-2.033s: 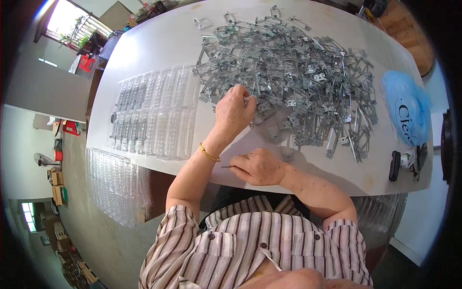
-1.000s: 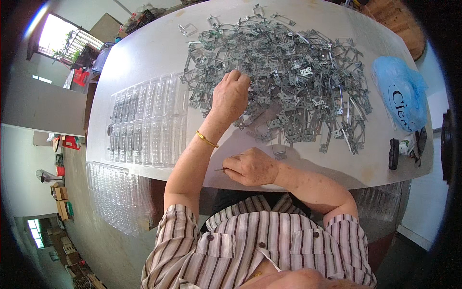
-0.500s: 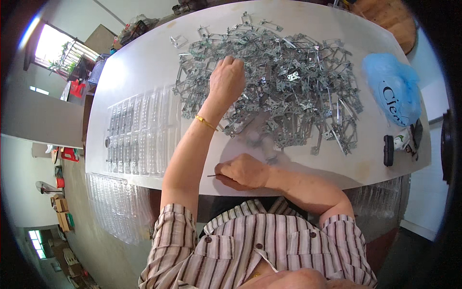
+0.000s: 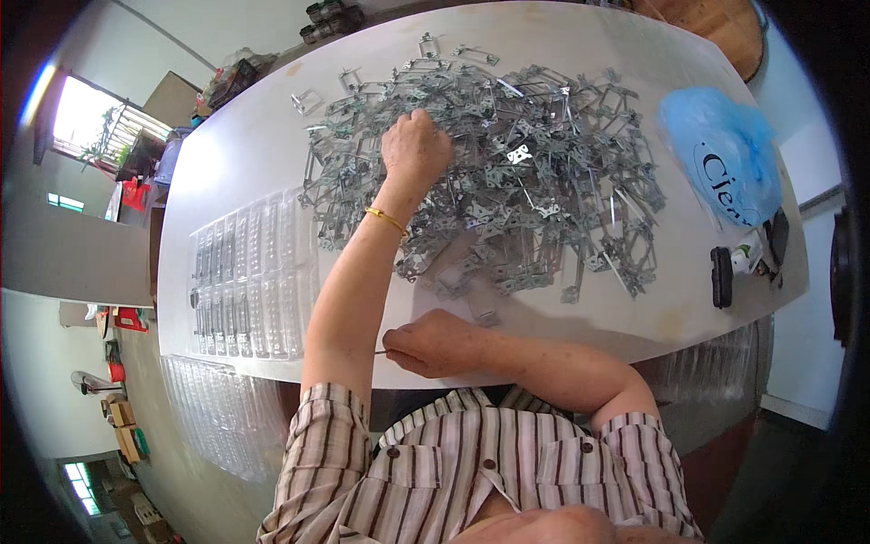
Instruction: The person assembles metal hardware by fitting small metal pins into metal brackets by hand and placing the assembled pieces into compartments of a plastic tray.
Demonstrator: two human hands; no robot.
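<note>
A wide heap of small silvery metal brackets [image 4: 544, 181] lies over the far middle of the table. My left hand [image 4: 415, 152], above a gold bracelet, is on the left part of this heap with its fingers curled in. Whatever is between those fingertips is hidden. Close to the table's near edge, my right hand [image 4: 435, 344] is closed around a thin metal strip [image 4: 381, 352], whose end pokes out to the left beside my left forearm. At the left lies a clear plastic tray [image 4: 283, 272] with slots; dark metal pieces [image 4: 210, 326] fill several slots on its left side.
Toward the right edge of the table sit a blue plastic bag [image 4: 720, 154] and a black case [image 4: 721, 276], with small items next to it. More clear trays [image 4: 213, 408] are stacked below the table's left edge. One lone bracket [image 4: 306, 102] lies left of the heap.
My right hand has shifted left and slightly nearer to me, still holding the strip. My left hand stays at the heap with curled fingers. The view has shifted a little.
</note>
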